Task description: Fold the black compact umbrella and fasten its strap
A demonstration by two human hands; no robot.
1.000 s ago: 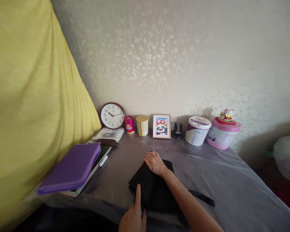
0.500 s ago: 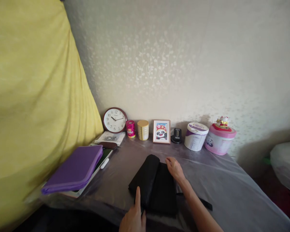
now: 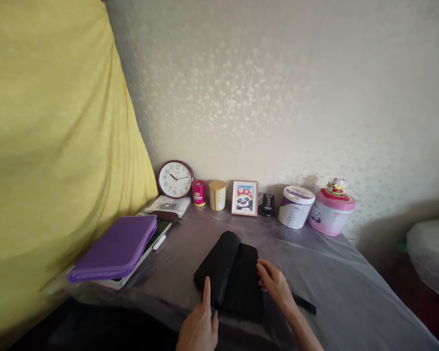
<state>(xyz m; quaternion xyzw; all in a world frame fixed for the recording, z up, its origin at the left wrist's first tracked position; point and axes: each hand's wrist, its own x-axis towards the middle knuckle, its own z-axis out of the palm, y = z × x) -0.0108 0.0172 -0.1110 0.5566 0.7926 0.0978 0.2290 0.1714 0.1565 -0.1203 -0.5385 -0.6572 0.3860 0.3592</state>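
A black fabric roll (image 3: 219,270) lies partly rolled near the table's front edge. Its thick rolled part is on the left, and a flat flap (image 3: 244,282) spreads to the right. My left hand (image 3: 201,319) grips the near end of the rolled part, index finger stretched along the top and thumb at its near edge. At the flap's right edge, my right hand (image 3: 272,282) is closed in a pinch, fingertips on the fabric. A black strap (image 3: 304,304) sticks out to the right from behind my right wrist.
To the left, a purple zip folder (image 3: 113,248) rests on books, with a white marker (image 3: 159,242) beside it. Along the wall stand a clock (image 3: 175,179), small tins, a panda picture frame (image 3: 245,198), a black device (image 3: 267,204) and two tubs. A yellow curtain (image 3: 58,146) hangs left.
My right hand has slid down the flap's right edge toward me, from the far corner to about its middle. My left hand stays on the roll. The view has shifted slightly.
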